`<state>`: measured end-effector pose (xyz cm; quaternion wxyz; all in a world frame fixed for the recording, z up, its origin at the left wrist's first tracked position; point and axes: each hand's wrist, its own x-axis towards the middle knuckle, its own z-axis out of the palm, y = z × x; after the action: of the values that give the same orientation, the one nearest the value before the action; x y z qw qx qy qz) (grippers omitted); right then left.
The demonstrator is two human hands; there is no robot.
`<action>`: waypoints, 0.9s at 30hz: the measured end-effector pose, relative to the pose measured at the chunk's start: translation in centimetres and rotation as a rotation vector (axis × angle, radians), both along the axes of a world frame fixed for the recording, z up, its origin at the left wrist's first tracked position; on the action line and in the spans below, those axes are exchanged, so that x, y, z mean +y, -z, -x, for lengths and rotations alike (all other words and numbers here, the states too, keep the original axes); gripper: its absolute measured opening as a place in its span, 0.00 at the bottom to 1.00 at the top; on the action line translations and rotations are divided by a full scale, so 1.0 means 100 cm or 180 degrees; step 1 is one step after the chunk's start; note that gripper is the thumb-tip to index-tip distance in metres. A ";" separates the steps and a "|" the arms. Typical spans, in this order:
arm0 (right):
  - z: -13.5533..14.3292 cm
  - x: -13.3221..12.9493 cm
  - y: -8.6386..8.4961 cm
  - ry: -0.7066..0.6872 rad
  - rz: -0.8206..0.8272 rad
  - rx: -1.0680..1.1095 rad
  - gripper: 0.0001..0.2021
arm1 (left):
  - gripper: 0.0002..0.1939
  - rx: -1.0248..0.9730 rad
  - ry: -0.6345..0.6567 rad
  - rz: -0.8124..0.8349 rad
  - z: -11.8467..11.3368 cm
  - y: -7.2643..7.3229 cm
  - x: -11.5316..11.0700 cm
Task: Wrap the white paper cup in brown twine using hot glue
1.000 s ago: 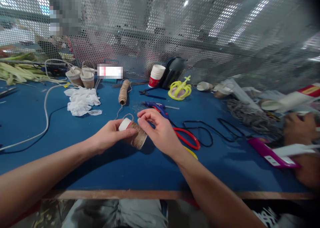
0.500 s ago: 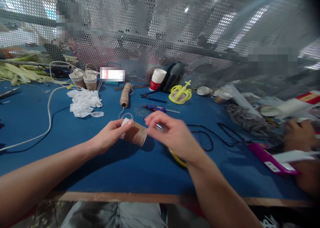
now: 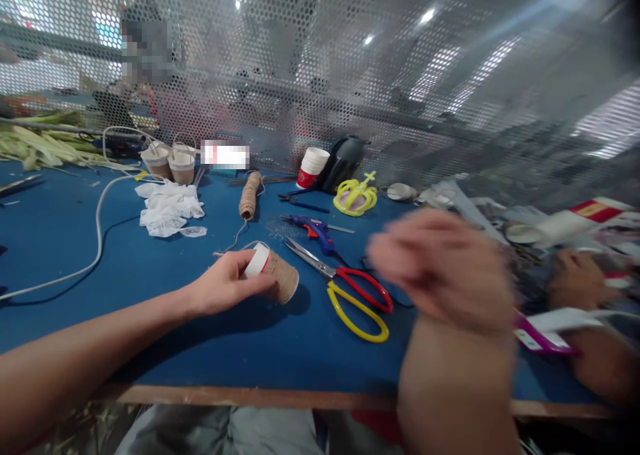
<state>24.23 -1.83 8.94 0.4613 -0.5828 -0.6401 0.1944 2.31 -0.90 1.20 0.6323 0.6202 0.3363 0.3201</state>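
Note:
My left hand [image 3: 235, 283] is closed around a paper cup [image 3: 283, 276] wrapped in brown twine, which lies tilted with its white end towards my palm. A strand of twine runs from the cup back to a twine roll [image 3: 250, 196]. Raised to the right over the table, my right hand [image 3: 440, 268] is smeared by motion, so its fingers do not show clearly. Between the hands lie scissors [image 3: 333, 275] with one red and one yellow handle. Just behind them is a blue glue gun [image 3: 320, 234].
At the back are a yellow crown [image 3: 356, 198], stacked paper cups [image 3: 313, 167], pliers [image 3: 303, 200] and a dark container [image 3: 345, 162]. White crumpled cloth [image 3: 170, 205] and twine-wrapped cups [image 3: 183, 165] stand left. At right, a co-worker's hand [image 3: 575, 278] is near a purple-and-white object [image 3: 545, 335].
My right hand has moved away from the cup, to the right and nearer the camera, uncovering the scissors and glue gun. The cup stays in my left hand, turned slightly.

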 end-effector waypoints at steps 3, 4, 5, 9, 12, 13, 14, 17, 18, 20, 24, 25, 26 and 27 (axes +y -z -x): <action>0.014 0.020 0.026 -0.0249 0.0233 -0.0786 0.07 | 0.15 0.0133 0.0029 -0.0253 0.001 0.000 -0.001; 0.013 0.029 0.032 -0.0138 0.0329 -0.1192 0.08 | 0.14 0.0197 -0.0016 -0.0345 0.002 0.000 0.000; 0.010 0.039 0.036 0.0060 0.0453 -0.1599 0.09 | 0.14 0.0257 -0.0064 -0.0422 0.002 0.001 0.001; -0.011 0.076 0.050 0.0637 0.1097 -0.2284 0.09 | 0.14 0.0326 -0.0109 -0.0462 0.005 0.003 0.007; -0.018 0.097 0.064 0.0597 0.1395 -0.2203 0.04 | 0.15 0.0283 -0.0073 -0.0371 0.006 0.003 0.010; -0.018 0.102 0.069 0.0602 0.1430 -0.2136 0.03 | 0.15 0.0288 -0.0062 -0.0375 0.006 0.004 0.010; -0.017 0.105 0.074 0.0612 0.1433 -0.2049 0.02 | 0.14 0.0310 -0.0054 -0.0405 0.007 0.005 0.011; -0.014 0.106 0.081 0.0601 0.1350 -0.1655 0.04 | 0.13 0.0428 -0.0011 -0.0538 0.009 0.009 0.012; -0.013 0.103 0.080 0.0573 0.1312 -0.1484 0.06 | 0.12 0.0464 0.0006 -0.0563 0.010 0.010 0.013; -0.012 0.093 0.073 0.0480 0.1206 -0.1147 0.11 | 0.13 0.0470 0.0049 -0.0561 0.011 0.013 0.014; -0.006 0.063 0.048 -0.0316 0.1114 0.0040 0.11 | 0.11 0.0405 0.0176 -0.0484 0.012 0.013 0.014; -0.003 0.055 0.043 -0.0527 0.1190 0.0462 0.10 | 0.11 0.0432 0.0194 -0.0470 0.013 0.011 0.014; 0.000 0.048 0.039 -0.0652 0.1255 0.0703 0.10 | 0.11 0.0492 0.0202 -0.0471 0.013 0.010 0.014; 0.003 0.041 0.036 -0.0742 0.1284 0.0841 0.09 | 0.11 0.0585 0.0200 -0.0491 0.014 0.009 0.014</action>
<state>23.94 2.26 5.36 0.3899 -0.5549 -0.5855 0.4441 0.95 0.52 0.35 0.5589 0.7040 0.3476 0.2669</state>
